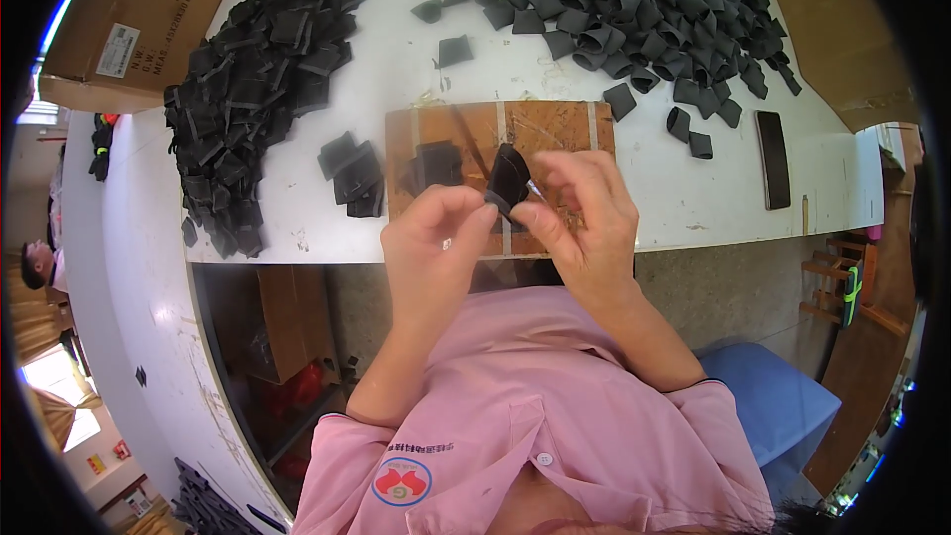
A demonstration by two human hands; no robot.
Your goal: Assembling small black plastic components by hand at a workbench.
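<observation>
A small black fabric piece (508, 181) is pinched between both of my hands above the near edge of a brown wooden board (555, 124). My left hand (434, 243) grips its lower left side with thumb and fingers. My right hand (580, 213) holds its right side, with a thin metal tool showing between the fingers. A few flat black pieces (434, 163) lie on the board just behind my left hand.
A large heap of flat black pieces (260, 89) covers the white table (396, 50) at left, a small stack (353, 173) beside the board. A pile of folded black loops (634, 5) lies at back right. A dark phone (773, 159) is at right, cardboard boxes (129, 25) at the corners.
</observation>
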